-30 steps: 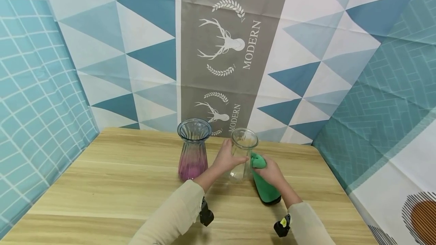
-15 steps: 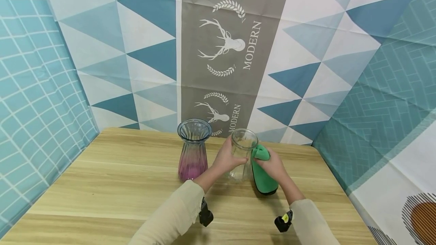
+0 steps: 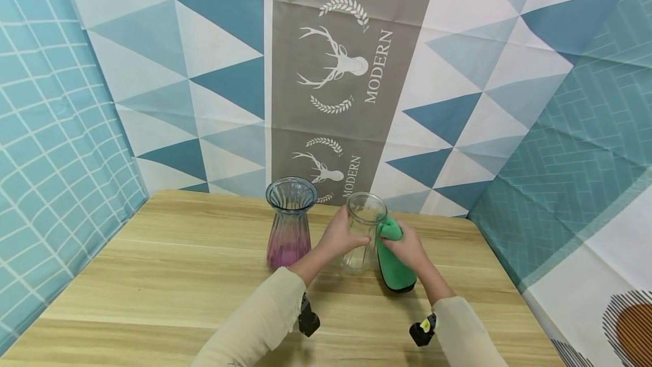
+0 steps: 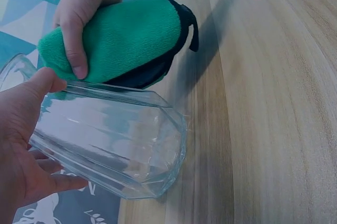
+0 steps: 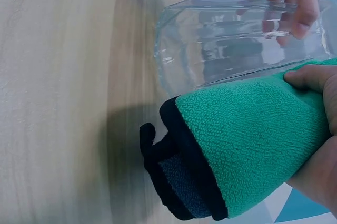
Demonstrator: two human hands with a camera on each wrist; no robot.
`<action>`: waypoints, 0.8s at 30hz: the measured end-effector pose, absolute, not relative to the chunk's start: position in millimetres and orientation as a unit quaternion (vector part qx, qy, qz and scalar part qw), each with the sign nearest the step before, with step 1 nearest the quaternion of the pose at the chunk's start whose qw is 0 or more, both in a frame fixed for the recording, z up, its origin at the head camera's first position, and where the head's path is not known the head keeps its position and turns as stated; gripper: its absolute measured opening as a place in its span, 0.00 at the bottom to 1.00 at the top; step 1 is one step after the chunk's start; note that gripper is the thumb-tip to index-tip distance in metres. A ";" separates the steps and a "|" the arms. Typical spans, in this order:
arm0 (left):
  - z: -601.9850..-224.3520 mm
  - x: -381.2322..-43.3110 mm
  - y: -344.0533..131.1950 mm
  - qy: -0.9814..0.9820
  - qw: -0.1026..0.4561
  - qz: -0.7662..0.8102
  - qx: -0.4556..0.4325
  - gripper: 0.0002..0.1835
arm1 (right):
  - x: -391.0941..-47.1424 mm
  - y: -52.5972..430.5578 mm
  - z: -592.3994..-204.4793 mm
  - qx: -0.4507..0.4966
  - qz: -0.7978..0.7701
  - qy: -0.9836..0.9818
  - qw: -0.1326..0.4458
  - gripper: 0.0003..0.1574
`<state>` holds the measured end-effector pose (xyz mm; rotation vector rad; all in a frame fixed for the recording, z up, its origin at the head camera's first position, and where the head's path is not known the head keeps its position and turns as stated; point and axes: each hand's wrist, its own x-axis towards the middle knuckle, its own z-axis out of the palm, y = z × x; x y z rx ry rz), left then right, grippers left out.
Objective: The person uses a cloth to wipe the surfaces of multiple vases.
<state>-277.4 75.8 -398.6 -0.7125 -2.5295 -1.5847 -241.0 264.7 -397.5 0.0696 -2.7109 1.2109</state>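
1. We see the left hand (image 3: 340, 240) gripping the clear glass vase (image 4: 110, 134) near its top, thumb and fingers spread as wide as the body between them.
2. We find that vase upright, near the table's (image 3: 168, 282) back edge.
3. The right hand (image 3: 409, 249) is closed firmly round a folded green cloth (image 5: 253, 140), thumb pressed into the pile; we see its bunched top against the glass below the rim, its dark-edged end hanging down.
4. To the left we see 1 blue-and-pink vase (image 3: 288, 228), well apart from the cloth; the left wrist partly covers its base.
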 end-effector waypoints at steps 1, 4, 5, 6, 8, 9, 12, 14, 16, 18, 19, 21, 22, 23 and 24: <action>-398.5 -277.4 75.9 -0.825 0.034 -0.514 -0.231 0.44 | -241.1 265.2 -399.0 0.026 0.404 -0.910 0.085 0.21; -398.4 -277.5 76.1 -0.827 0.032 -0.510 -0.233 0.43 | -241.3 266.3 -403.8 0.032 0.402 -0.912 0.079 0.20; -398.5 -277.6 76.2 -0.827 0.032 -0.509 -0.234 0.43 | -241.4 266.7 -405.5 0.039 0.399 -0.913 0.077 0.21; -398.4 -277.7 76.4 -0.827 0.032 -0.510 -0.236 0.42 | -241.5 267.0 -407.0 0.041 0.394 -0.915 0.075 0.20; -398.4 -278.1 76.9 -0.824 0.036 -0.512 -0.240 0.42 | -242.5 267.1 -409.8 0.045 0.388 -0.918 0.074 0.21; -398.4 -278.4 77.2 -0.823 0.036 -0.513 -0.240 0.42 | -242.8 267.3 -411.0 0.046 0.384 -0.919 0.072 0.22; -398.9 -279.5 77.9 -0.820 0.043 -0.514 -0.250 0.40 | -243.6 267.1 -414.6 0.044 0.373 -0.924 0.068 0.26; -399.4 -280.3 78.2 -0.818 0.045 -0.513 -0.256 0.40 | -244.0 267.1 -417.0 0.043 0.370 -0.926 0.063 0.29; -399.9 -280.9 78.5 -0.819 0.043 -0.511 -0.258 0.40 | -244.1 267.0 -418.9 0.041 0.369 -0.927 0.060 0.31; -400.2 -281.2 78.6 -0.819 0.038 -0.512 -0.257 0.40 | -244.7 267.2 -420.7 0.041 0.367 -0.927 0.059 0.33; -400.0 -281.1 78.5 -0.819 0.037 -0.513 -0.256 0.40 | -244.7 267.2 -421.2 0.040 0.369 -0.927 0.057 0.33; -399.7 -281.1 78.1 -0.819 0.036 -0.513 -0.255 0.40 | -245.0 267.4 -422.1 0.040 0.366 -0.928 0.056 0.33; -399.4 -281.2 77.8 -0.818 0.037 -0.513 -0.257 0.41 | -245.2 267.4 -422.3 0.040 0.365 -0.928 0.057 0.33; -399.2 -281.4 77.7 -0.818 0.036 -0.513 -0.257 0.41 | -245.5 267.5 -422.5 0.041 0.364 -0.929 0.057 0.32; -399.0 -281.7 77.6 -0.818 0.036 -0.514 -0.257 0.41 | -245.5 267.4 -422.4 0.042 0.362 -0.930 0.058 0.32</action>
